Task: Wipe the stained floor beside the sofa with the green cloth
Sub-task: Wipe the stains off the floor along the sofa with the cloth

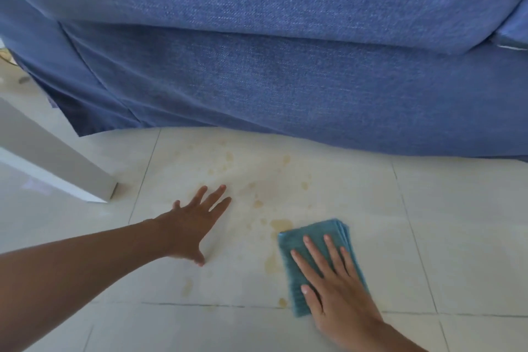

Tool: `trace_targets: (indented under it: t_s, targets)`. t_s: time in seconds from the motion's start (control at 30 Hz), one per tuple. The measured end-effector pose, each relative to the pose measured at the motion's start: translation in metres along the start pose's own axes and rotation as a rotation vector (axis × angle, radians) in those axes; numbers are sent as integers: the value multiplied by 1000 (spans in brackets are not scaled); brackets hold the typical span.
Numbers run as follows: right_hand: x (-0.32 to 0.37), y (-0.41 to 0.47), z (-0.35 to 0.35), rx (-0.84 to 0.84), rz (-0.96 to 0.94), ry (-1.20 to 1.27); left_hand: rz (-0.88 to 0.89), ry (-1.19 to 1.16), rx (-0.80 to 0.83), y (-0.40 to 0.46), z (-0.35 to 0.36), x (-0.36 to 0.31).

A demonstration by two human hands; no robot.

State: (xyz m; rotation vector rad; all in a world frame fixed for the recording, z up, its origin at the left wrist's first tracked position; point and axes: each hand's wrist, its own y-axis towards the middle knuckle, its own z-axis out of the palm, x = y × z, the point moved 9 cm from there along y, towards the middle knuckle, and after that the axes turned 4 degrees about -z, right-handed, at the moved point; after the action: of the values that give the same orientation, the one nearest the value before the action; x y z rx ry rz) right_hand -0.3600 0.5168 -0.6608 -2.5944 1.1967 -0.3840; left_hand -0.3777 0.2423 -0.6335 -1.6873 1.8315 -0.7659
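**Kid:** What's on the far left?

**Helper:** A white table leg (61, 163) stands on the floor (457, 237). Next to it is the left hand (190, 227). It lies flat on the tiles with its fingers spread wide. It holds nothing. I think it is just propping the person up.

**Kid:** And then?

**Helper:** Then come the yellow-brown stains (263, 191). They lie between the two hands and go up toward the blue sofa (285, 66). A few small spots sit lower down, near the dark line between the tiles.

**Kid:** Where's the cloth?

**Helper:** The green cloth (313, 240) is on the right. It is folded and lies flat on the floor. Its long side runs from the person toward the sofa. The right hand (334, 286) presses down on top of it with its fingers open, not pinching it.

**Kid:** Does the cloth touch the mess?

**Helper:** Only just. Its top left corner meets one blot. Most of the stains are to the left of the cloth and farther up.

**Kid:** So which way should it go?

**Helper:** I think left and forward, toward the sofa. The right hand has the cloth, so it is the one to push.
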Motion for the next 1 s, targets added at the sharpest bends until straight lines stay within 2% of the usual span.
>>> trace_targets:
  t_s: [0.07,0.13,0.27,0.37,0.4,0.47,0.57,0.63,0.73,0.87,0.93,1.0]
  targets:
    - [-22,13,-15,-49,89,-8,-11,2,22,-5,5,5]
    - [-15,9,-9,14,105,-3,-21,-26,31,-13,11,11]
    - [8,-3,11,231,-101,-142,0,3,9,-25,20,19]
    - [-2,7,-25,359,-265,-232,-11,-18,13,-32,28,28]
    - [-4,11,-41,354,-324,-240,-18,-18,16,-34,30,31]
    - [-14,15,-64,429,-347,-223,-25,-8,5,-34,36,33]
    - [-18,24,-90,482,-416,-341,-16,-38,-37,-34,40,31]
    - [-13,30,-92,435,-469,-333,-7,-76,-70,-34,42,32]
    - [9,36,-66,256,-560,-288,4,-58,-77,-32,41,41]
    - [23,12,-9,91,-338,-171,33,15,-25,-26,40,55]
    - [65,0,5,68,-419,-114,56,93,5,-24,41,59]
    - [115,9,8,74,-598,-123,89,142,21,-25,39,63]
